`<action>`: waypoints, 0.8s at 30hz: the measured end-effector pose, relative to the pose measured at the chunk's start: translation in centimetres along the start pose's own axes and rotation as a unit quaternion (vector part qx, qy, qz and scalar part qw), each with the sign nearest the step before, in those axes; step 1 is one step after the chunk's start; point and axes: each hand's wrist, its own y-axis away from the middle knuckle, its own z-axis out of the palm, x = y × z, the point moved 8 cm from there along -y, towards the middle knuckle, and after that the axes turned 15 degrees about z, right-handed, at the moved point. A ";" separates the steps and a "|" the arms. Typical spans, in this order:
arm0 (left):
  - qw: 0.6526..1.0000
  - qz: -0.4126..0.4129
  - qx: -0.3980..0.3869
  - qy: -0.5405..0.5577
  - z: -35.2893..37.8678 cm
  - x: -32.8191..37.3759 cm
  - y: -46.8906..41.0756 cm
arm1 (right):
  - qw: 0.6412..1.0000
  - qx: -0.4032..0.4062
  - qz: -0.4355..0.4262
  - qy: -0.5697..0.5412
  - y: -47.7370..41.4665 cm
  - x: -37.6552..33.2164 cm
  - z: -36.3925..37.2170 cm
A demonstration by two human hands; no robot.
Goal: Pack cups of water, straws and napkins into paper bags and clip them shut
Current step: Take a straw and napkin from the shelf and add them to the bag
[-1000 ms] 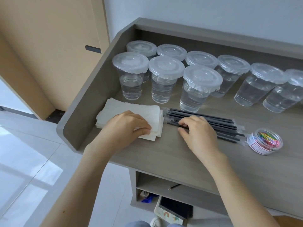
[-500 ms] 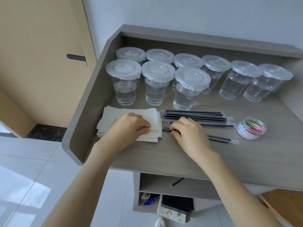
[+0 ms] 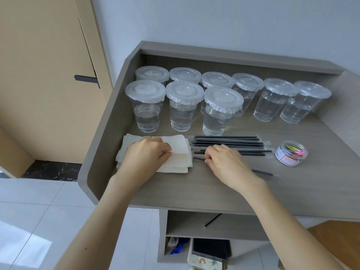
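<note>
Several lidded clear cups of water [image 3: 182, 106] stand in two rows at the back of the grey desk [image 3: 214, 191]. A stack of white napkins [image 3: 179, 145] lies at the front left; my left hand [image 3: 146, 156] rests on it and pinches the top napkin's edge. Right of the stack lie several wrapped black straws [image 3: 226, 141]. My right hand [image 3: 228, 164] pinches one black straw [image 3: 263, 172], pulled away from the pile toward the desk's front. A small clear tub of coloured paper clips [image 3: 291, 152] stands at the right. No paper bag is in view.
The desk has raised grey walls at the left [image 3: 109, 121] and back [image 3: 233, 55]. Below the desk an open shelf [image 3: 194, 227] holds a pen and some small items. A beige door [image 3: 48, 75] stands at the left over white floor tiles.
My right hand has closed on one straw and drawn it out of the pile toward me. My left hand stays on the napkins, now pinching the top one. The view tilted up.
</note>
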 end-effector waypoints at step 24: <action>0.987 0.074 0.131 0.063 -3.1 8.4 0.5 | 0.952 0.176 0.149 -0.200 11.7 5.1 -5.6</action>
